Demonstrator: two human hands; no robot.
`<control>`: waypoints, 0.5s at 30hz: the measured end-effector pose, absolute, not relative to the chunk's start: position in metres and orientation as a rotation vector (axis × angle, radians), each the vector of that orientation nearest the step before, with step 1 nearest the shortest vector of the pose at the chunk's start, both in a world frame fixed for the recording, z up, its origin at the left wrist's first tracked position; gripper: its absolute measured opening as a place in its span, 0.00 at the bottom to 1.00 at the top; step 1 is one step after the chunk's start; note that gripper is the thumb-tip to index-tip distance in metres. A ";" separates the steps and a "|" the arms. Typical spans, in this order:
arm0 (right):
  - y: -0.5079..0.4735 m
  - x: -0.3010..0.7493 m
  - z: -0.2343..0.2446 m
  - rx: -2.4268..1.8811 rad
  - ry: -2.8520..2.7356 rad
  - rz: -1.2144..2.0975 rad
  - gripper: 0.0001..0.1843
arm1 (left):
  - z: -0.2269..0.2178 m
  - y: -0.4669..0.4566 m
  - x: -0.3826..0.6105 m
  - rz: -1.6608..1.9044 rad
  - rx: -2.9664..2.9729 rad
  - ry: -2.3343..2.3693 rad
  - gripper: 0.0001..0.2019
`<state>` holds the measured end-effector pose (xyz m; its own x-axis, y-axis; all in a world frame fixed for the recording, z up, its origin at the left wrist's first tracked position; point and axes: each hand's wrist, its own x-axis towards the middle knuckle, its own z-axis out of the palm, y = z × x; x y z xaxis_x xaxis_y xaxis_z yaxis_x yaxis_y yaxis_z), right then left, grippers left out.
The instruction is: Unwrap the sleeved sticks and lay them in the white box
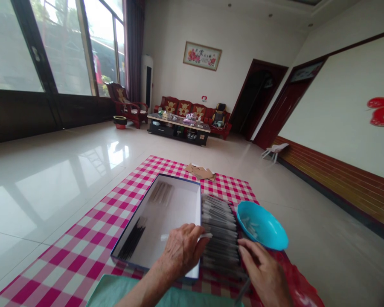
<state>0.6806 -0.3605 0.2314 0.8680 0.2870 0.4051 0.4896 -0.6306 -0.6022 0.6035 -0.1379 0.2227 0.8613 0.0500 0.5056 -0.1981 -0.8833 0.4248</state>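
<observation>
My left hand (182,251) lies over the right wall of a shallow white box (166,221) with a dark blue rim, its fingers pinched on a small white strip (205,236). Beside the box lies a stack of dark grey sticks (219,232) in rows. My right hand (265,273) rests on the near right of that stack, fingers curled, with a thin dark stick poking out below it. A few bundles of dark sticks lie inside the box. A blue plastic bowl (262,226) with small white bits stands to the right of the stack.
Everything sits on a red and white checked cloth (92,243) spread on a glossy tiled floor. Cardboard scraps (202,172) lie at the cloth's far edge. A green mat (115,292) lies at the near edge. A coffee table (179,128) and red sofas stand far back.
</observation>
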 end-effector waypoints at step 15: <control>-0.289 0.656 0.238 -2.038 -0.604 -0.102 0.13 | 0.231 -0.140 0.602 0.673 2.629 -0.175 0.07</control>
<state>0.6561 -0.2887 0.2380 0.8732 0.3750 0.3113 0.4566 -0.4059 -0.7917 0.6019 -0.1400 0.2310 0.8749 -0.0178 0.4840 -0.2205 -0.9044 0.3653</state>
